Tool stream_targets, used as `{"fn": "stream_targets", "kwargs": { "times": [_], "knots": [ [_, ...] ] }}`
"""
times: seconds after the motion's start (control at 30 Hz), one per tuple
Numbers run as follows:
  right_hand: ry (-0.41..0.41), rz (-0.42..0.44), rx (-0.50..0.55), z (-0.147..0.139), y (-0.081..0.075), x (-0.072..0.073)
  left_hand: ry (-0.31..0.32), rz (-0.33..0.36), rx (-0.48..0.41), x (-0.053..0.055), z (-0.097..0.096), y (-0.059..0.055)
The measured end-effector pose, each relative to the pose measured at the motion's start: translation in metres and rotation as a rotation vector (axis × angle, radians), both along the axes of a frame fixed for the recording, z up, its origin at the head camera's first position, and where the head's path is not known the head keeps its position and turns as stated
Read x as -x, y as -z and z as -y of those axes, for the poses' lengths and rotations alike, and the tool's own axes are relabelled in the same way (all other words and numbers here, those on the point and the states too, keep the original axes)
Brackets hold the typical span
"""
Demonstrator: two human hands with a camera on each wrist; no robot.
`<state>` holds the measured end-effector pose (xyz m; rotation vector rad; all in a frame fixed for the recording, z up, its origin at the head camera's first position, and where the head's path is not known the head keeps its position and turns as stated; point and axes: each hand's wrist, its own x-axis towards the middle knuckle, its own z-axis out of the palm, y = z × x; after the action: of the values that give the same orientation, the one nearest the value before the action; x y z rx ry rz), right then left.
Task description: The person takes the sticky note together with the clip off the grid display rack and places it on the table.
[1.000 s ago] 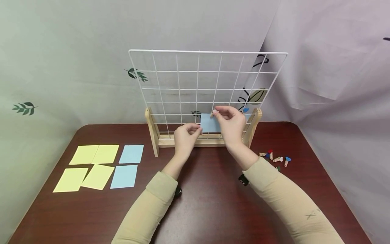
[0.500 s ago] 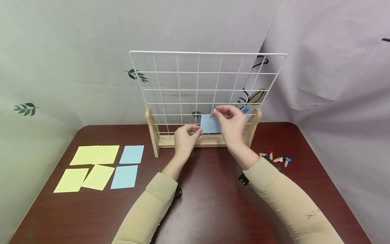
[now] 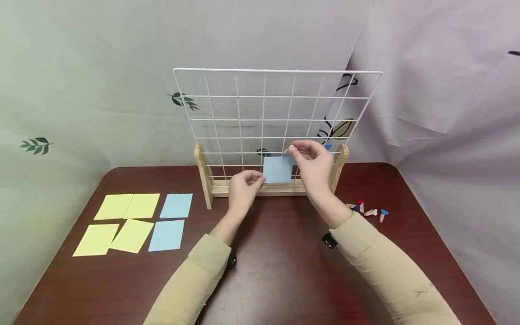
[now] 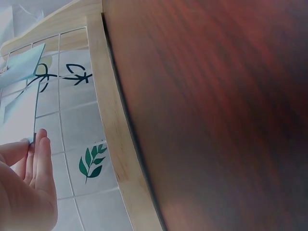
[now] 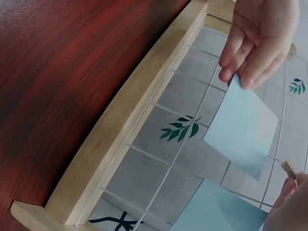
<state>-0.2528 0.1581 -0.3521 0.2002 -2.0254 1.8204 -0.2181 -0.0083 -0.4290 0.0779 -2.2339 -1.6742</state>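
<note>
A light blue square of paper (image 3: 278, 169) stands in front of the white wire grid (image 3: 264, 96). My left hand (image 3: 243, 192) pinches its lower left corner between thumb and fingers. At the paper's upper right, my right hand (image 3: 316, 169) grips a small wooden clothespin (image 3: 287, 150) with a white heart. In the right wrist view, this clothespin (image 5: 289, 169) is apart from the held paper (image 5: 245, 127). A second blue paper (image 5: 216, 209) is at the grid beside it, mostly hidden by my right hand in the head view; a blue heart (image 3: 327, 146) shows above it.
Wooden feet and a crossbar (image 3: 264, 191) support the grid at the table's back. Several yellow papers (image 3: 96, 239) and two blue spots of paper (image 3: 166, 235) lie at left on the dark red table (image 3: 268, 271). Several loose heart clothespins (image 3: 370, 212) lie at right.
The held paper has moved slightly down and left with my left hand. My right hand and its clothespin have shifted a little right, uncovering the paper's upper right part.
</note>
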Motion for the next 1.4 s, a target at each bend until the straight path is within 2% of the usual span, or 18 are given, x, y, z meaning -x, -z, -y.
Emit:
{"fn": "stream_targets", "kwargs": {
  "times": [0.37, 0.67, 0.8, 0.97, 1.17, 1.4],
  "knots": [
    [-0.026, 0.016, -0.001, -0.013, 0.003, -0.007, 0.018, 0.03, -0.019, -0.012, 0.015, 0.004],
    [-0.045, 0.036, -0.027, -0.021, 0.011, -0.013, 0.052, 0.087, -0.144, -0.021, 0.032, 0.01],
    [-0.055, 0.046, -0.027, -0.027, 0.015, -0.016, 0.059, 0.101, -0.118, -0.025, 0.04, 0.011],
    [-0.056, 0.077, -0.088, -0.035, 0.023, -0.019, 0.073, 0.133, -0.048, -0.032, 0.051, 0.013],
    [-0.066, 0.12, -0.149, -0.047, 0.034, -0.024, 0.082, 0.201, 0.01, -0.044, 0.065, 0.017],
    [-0.047, 0.142, -0.141, -0.059, 0.041, -0.03, 0.081, 0.282, -0.029, -0.06, 0.085, 0.02]
  ]
}}
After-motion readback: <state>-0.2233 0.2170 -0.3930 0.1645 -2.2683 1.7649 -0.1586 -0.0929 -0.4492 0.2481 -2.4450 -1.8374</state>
